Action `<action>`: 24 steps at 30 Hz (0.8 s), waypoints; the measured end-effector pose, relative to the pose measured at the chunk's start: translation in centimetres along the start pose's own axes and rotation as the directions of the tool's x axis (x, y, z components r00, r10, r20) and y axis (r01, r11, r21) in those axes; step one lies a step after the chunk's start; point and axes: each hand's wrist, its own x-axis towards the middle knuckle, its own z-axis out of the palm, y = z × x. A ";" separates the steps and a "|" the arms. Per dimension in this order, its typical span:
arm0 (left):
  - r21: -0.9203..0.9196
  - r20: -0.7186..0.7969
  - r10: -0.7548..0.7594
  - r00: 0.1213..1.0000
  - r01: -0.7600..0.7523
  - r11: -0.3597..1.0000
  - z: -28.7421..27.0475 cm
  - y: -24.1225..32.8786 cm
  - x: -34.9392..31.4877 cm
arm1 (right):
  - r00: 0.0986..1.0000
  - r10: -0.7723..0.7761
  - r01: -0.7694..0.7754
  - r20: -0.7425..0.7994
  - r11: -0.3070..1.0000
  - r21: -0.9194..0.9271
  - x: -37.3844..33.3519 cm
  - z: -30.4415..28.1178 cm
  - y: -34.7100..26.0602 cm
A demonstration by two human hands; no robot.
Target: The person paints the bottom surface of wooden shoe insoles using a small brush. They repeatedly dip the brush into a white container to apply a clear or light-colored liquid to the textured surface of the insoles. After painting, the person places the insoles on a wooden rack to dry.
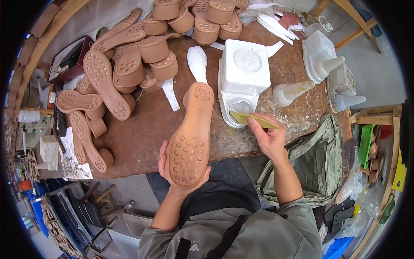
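Observation:
My left hand point(181, 193) is closed around the toe end of a tan shoe sole point(189, 146), gripping it from underneath. The dimpled tread faces up and the heel end points away from me. A white insole-shaped piece point(197, 62) lies just beyond that heel. Between the fingers of my right hand point(271, 138) is a flat yellow-green spreader point(258, 120). Its tip reaches into the small round cup at the near end of a white plastic glue pot point(246, 64). How full the cup is, I cannot make out.
Several tan heeled soles point(129, 64) are heaped at the left and back of the brown worktable point(138, 149). To the right are a white nozzle point(293, 93) and another white pot point(319, 56) with a cone spout. Crumpled green fabric point(310, 164) hangs by the right edge.

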 end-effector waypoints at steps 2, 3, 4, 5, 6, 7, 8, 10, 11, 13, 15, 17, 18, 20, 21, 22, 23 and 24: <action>0.020 -0.002 0.021 1.000 -0.021 1.000 0.4 -0.3 -0.1 | 1.000 -0.026 0.026 -0.015 0.999 0.036 0.0 0.3 0.5; 0.030 -0.002 0.033 0.999 -0.033 0.999 0.6 -0.3 -0.1 | 0.991 0.132 -0.130 -0.001 0.980 0.149 0.1 0.2 0.4; 0.074 0.013 0.045 0.999 -0.046 0.996 0.5 -0.3 0.0 | 0.959 0.283 -0.282 0.032 0.925 0.257 0.1 0.1 0.3; 0.118 0.028 0.057 0.998 -0.060 0.991 0.5 -0.3 0.1 | 0.902 0.423 -0.423 0.082 0.834 0.354 0.1 0.0 0.3; 0.162 0.041 0.066 0.997 -0.072 0.984 0.4 -0.2 0.1 | 0.899 0.429 -0.425 0.091 0.801 0.422 0.1 -0.4 0.6; 0.176 0.043 0.081 0.996 -0.087 0.981 0.4 0.0 0.2 | 0.895 0.434 -0.424 0.100 0.764 0.486 0.2 -0.9 1.0; 0.189 0.046 0.095 0.994 -0.102 0.977 0.4 0.1 0.4 | 0.892 0.438 -0.423 0.110 0.722 0.548 0.3 -1.2 1.2; 0.162 0.017 0.113 0.993 -0.114 0.980 0.2 0.1 0.3 | 0.890 0.442 -0.443 0.114 0.777 0.447 0.2 -1.6 0.1; 0.117 -0.017 0.118 0.993 -0.115 0.986 0.6 0.0 0.0 | 0.886 0.439 -0.457 0.148 0.774 0.437 -0.1 -2.2 -0.7; 0.132 -0.045 0.114 0.993 -0.107 0.985 0.4 0.2 -0.3 | 0.877 0.437 -0.477 0.200 0.735 0.482 -0.7 -2.8 -3.4; 0.235 -0.027 0.094 0.995 -0.085 0.968 0.0 1.2 -0.3 | 0.925 0.355 -0.371 0.135 0.764 0.528 -1.8 -3.0 -6.6; 0.082 0.004 -0.019 1.000 0.019 0.996 -0.1 2.6 -0.9 | 0.963 0.244 -0.264 0.111 0.786 0.559 -2.9 -2.3 -10.2; -0.005 0.017 -0.070 0.997 0.070 0.998 0.2 3.4 -1.0 | 0.979 0.168 -0.204 0.117 0.804 0.559 -3.4 -1.9 -11.5; -0.013 0.018 -0.071 0.997 0.071 0.997 -0.3 4.4 -1.0 | 0.982 -0.010 -0.083 0.188 0.873 0.481 -4.2 -1.2 -12.9; 0.061 -0.001 -0.022 1.000 0.022 0.998 -0.4 4.8 -1.0 | 0.976 -0.100 0.005 0.193 0.898 0.441 -4.0 -0.9 -13.7; 0.134 -0.016 0.027 0.999 -0.025 0.991 -0.6 5.2 -0.9 | 0.961 -0.189 0.095 0.201 0.912 0.400 -3.9 -0.6 -14.3; 0.208 -0.026 0.078 0.997 -0.070 0.976 -0.8 5.6 -0.9 | 0.970 -0.170 0.091 0.175 0.918 0.387 -4.1 -0.6 -14.7; 0.278 -0.036 0.126 0.991 -0.111 0.954 -0.9 6.0 -0.8 | 0.977 -0.151 0.086 0.150 0.925 0.370 -4.4 -0.7 -15.0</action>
